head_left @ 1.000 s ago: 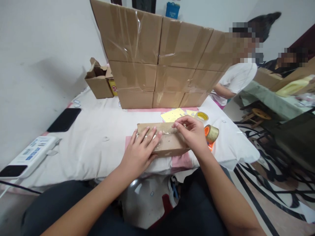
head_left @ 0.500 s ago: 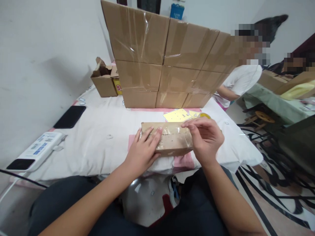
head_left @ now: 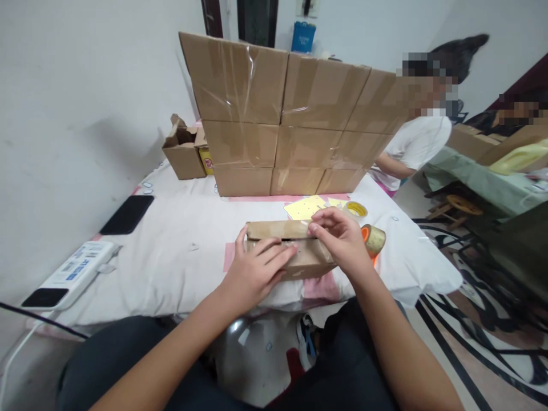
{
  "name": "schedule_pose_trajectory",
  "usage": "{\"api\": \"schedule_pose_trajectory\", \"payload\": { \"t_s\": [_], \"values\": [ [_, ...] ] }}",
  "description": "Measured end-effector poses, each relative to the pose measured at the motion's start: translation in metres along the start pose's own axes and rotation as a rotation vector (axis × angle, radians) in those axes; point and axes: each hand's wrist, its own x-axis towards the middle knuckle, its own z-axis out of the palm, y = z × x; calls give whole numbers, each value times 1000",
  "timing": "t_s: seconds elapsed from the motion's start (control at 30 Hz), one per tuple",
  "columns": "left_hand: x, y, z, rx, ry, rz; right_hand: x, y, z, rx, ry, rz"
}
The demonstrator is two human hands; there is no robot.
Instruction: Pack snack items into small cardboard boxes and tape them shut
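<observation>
A small brown cardboard box (head_left: 278, 231) lies on the white-covered table (head_left: 180, 251) in front of me, with clear tape across its top. My left hand (head_left: 257, 268) rests flat on the box's left half, fingers spread. My right hand (head_left: 342, 240) presses down on the box's right half with its fingers curled on the taped seam. A tape roll with an orange core (head_left: 373, 240) sits just right of my right hand. A second tape roll (head_left: 356, 209) lies behind it.
A wall of stacked, taped cardboard boxes (head_left: 295, 114) stands at the table's far side, an open box (head_left: 184, 151) to its left. Yellow sheets (head_left: 306, 206), a black phone (head_left: 127, 214) and a white device (head_left: 71, 273) lie on the table. A person in white (head_left: 413, 145) sits at right.
My right hand came back left and down onto the box top, uncovering the orange-cored tape roll. My left hand slid slightly right along the box.
</observation>
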Motion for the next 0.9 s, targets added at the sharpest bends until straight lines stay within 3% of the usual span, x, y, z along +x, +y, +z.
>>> {"api": "schedule_pose_trajectory", "payload": {
  "t_s": [0.23,0.43,0.53,0.73,0.9],
  "values": [
    [-9,2,12,142,131,107,-1,3,2,32,-95,32],
    [-11,0,12,188,148,137,-1,17,6,-288,-103,-92],
    [-11,1,13,202,154,143,0,20,6,-226,-153,-62],
    [-10,6,13,195,68,1,-4,10,5,67,72,-87],
    [-12,8,13,193,32,-1,-5,15,11,58,-79,10]
  ]
}}
